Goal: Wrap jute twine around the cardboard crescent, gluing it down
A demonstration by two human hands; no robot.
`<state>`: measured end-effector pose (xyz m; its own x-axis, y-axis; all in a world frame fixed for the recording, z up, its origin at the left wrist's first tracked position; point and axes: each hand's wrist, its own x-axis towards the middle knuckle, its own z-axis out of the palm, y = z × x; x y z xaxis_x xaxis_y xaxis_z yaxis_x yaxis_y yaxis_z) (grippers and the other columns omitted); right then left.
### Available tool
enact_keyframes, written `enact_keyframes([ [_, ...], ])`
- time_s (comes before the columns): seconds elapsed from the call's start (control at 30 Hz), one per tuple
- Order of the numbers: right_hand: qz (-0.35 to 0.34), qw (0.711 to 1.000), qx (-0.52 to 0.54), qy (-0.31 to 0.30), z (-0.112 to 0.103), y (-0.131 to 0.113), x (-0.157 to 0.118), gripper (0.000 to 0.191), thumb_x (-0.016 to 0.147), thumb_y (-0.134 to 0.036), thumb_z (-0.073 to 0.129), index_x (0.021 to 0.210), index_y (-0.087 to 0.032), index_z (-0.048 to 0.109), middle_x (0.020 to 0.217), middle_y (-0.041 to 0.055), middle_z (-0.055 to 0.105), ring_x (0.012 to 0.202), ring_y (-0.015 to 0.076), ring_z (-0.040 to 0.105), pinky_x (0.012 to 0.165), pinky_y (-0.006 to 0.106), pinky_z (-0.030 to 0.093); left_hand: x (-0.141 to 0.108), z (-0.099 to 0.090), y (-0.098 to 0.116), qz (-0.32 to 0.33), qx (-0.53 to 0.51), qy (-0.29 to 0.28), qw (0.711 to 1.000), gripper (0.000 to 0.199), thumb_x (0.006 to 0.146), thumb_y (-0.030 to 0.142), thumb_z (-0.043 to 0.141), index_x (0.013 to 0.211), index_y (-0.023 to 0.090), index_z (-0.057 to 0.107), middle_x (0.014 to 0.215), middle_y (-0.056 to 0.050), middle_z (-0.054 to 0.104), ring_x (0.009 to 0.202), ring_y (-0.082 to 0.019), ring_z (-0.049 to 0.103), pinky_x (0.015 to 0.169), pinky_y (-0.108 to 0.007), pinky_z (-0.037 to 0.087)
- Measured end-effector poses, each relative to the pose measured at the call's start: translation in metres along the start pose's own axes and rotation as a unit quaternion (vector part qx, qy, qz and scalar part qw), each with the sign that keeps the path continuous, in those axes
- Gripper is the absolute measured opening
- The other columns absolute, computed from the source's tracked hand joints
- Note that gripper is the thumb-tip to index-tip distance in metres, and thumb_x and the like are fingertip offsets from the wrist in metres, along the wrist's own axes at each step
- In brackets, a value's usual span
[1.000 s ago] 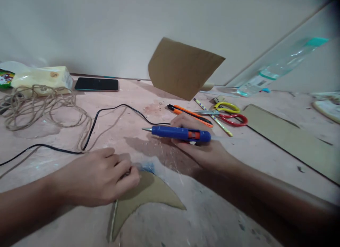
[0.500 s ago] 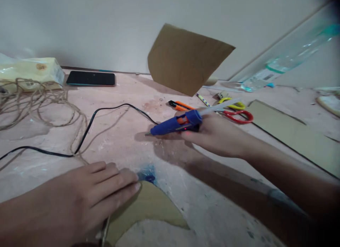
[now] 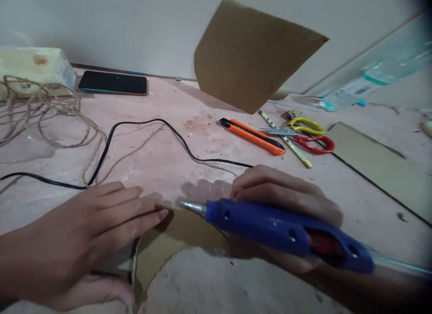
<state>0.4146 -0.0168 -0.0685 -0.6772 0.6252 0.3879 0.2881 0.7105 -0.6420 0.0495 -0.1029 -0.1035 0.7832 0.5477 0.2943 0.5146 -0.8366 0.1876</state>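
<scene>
A curved piece of brown cardboard (image 3: 168,239) lies on the work surface at the lower middle. My left hand (image 3: 91,242) holds it at its left edge, with the fingers stretched over its upper corner and the thumb lower down. The palm hides part of that edge. In my right hand (image 3: 280,188) is a blue hot glue gun (image 3: 256,228), its metal nozzle pointing left, right by the cardboard's upper edge near my left fingertips. A clear glue stick (image 3: 401,262) juts from the gun's back end.
Behind my hands lie an orange box cutter (image 3: 253,136), a patterned pencil (image 3: 299,154) and red-and-yellow scissors (image 3: 313,143). A black cord (image 3: 155,120) crosses the surface. Tangled twine (image 3: 50,120), a phone (image 3: 113,82), a large cardboard sheet (image 3: 253,53) and a bottle (image 3: 371,80) are farther back.
My right hand has brought the glue gun nearer, down to the cardboard's upper edge, uncovering the box cutter and scissors. My left hand stays on the cardboard, its thumb now showing.
</scene>
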Motion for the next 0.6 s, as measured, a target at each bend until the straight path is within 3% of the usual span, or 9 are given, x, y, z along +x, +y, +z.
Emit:
enact_keyframes([
  [0.23, -0.034, 0.999, 0.021, -0.009, 0.008, 0.002, -0.003, 0.042, 0.118, -0.061, 0.048, 0.104, -0.027, 0.067, 0.094, 0.0051, 0.073, 0.079, 0.0184, 0.073, 0.067, 0.032, 0.06, 0.003, -0.003, 0.003, -0.048, 0.022, 0.021, 0.998, 0.088, 0.108, 0.077, 0.059, 0.17, 0.015, 0.049, 0.152, -0.018, 0.074, 0.138, -0.038, 0.07, 0.125, -0.056, 0.051],
  [0.43, 0.0, 0.998, 0.053, 0.035, 0.009, 0.004, 0.002, 0.023, 0.109, -0.049, 0.066, 0.098, -0.029, 0.068, 0.087, 0.0053, 0.073, 0.073, 0.023, 0.071, 0.062, 0.04, 0.059, 0.019, -0.002, 0.0, -0.046, -0.004, 0.044, 0.998, 0.052, 0.116, 0.049, 0.061, 0.155, 0.014, 0.061, 0.147, -0.016, 0.077, 0.134, -0.033, 0.071, 0.117, -0.05, 0.057],
  [0.6, 0.023, 0.99, 0.065, 0.123, 0.009, 0.008, 0.003, 0.017, 0.105, -0.045, 0.074, 0.097, -0.03, 0.071, 0.085, 0.0023, 0.075, 0.071, 0.0224, 0.07, 0.063, 0.04, 0.057, 0.034, -0.001, -0.006, -0.001, -0.048, 0.017, 0.999, 0.049, 0.12, 0.047, 0.054, 0.156, 0.015, 0.059, 0.148, -0.014, 0.079, 0.139, -0.029, 0.072, 0.122, -0.048, 0.056],
])
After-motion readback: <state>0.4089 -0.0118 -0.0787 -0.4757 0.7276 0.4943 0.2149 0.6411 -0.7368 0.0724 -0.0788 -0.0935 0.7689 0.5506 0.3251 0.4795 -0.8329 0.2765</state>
